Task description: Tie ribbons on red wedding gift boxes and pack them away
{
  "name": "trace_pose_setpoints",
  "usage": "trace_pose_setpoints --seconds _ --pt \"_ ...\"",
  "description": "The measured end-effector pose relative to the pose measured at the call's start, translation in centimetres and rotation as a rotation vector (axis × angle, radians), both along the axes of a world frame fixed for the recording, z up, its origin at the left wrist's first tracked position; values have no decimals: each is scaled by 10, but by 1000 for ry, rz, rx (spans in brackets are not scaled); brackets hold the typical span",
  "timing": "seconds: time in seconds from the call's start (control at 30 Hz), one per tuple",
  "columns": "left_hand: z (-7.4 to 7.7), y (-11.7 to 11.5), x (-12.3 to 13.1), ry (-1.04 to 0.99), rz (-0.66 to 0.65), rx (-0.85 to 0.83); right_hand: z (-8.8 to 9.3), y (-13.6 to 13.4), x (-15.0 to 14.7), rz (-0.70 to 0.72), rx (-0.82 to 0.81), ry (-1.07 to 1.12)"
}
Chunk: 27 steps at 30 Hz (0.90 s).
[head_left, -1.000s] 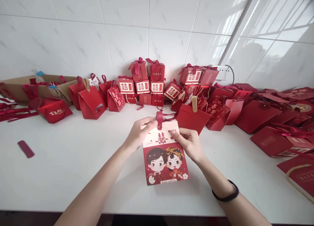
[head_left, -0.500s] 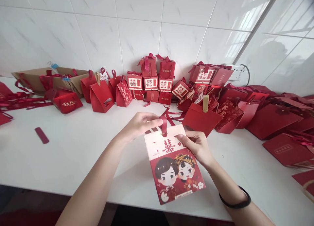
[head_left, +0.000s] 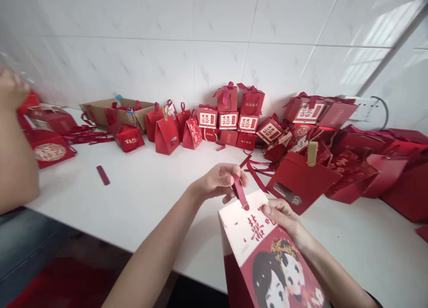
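Observation:
A red and white gift box (head_left: 249, 250) with a cartoon couple on its front is held up at the table's front edge, its lower end cut off by the frame. My left hand (head_left: 224, 181) pinches the dark red strap handle (head_left: 239, 191) that loops from the box's top. With thumb in front and fingers behind, my right hand (head_left: 282, 216) grips the top right edge of the same box. Beyond the hands, loose red ribbons (head_left: 257, 174) lie by a red box with a gold strap (head_left: 304, 178).
Small red boxes (head_left: 228, 121) are stacked against the tiled wall, with more piled on the right. A cardboard box (head_left: 152, 105) with ribbons stands back left. One dark red strip (head_left: 103, 175) lies on the white table (head_left: 140, 196). Another person's arm (head_left: 15, 147) reaches in at left.
The view has swung left, so another person's arm now shows. The gift box has come nearer and tilted, showing its side. Both hands keep their hold.

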<state>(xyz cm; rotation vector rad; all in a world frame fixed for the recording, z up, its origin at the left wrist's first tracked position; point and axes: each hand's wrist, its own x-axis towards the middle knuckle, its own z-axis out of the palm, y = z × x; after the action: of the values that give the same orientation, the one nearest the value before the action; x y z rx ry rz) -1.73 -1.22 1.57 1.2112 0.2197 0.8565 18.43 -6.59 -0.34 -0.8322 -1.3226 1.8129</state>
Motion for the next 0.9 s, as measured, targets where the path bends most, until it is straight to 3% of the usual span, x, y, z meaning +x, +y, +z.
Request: trace_pose_setpoints --seconds 0.2,0.4,0.57,0.7,0.8,0.9 --pt "-6 1 4 -27 -31 -14 4 -8 -5 -16 -59 -35" --pt "-4 0 7 -81 -66 -54 -3 -1 -5 76 -50 -35" --pt "-6 0 13 -202 65 -165 1 -3 -9 -54 -127 8" --pt "-8 0 19 -185 47 -182 -8 -4 -11 -69 -237 50" --pt "-8 -2 23 -117 -9 -95 -22 3 -11 4 -256 84" --pt "-8 -3 27 -29 13 -21 -33 18 -12 238 -225 198"
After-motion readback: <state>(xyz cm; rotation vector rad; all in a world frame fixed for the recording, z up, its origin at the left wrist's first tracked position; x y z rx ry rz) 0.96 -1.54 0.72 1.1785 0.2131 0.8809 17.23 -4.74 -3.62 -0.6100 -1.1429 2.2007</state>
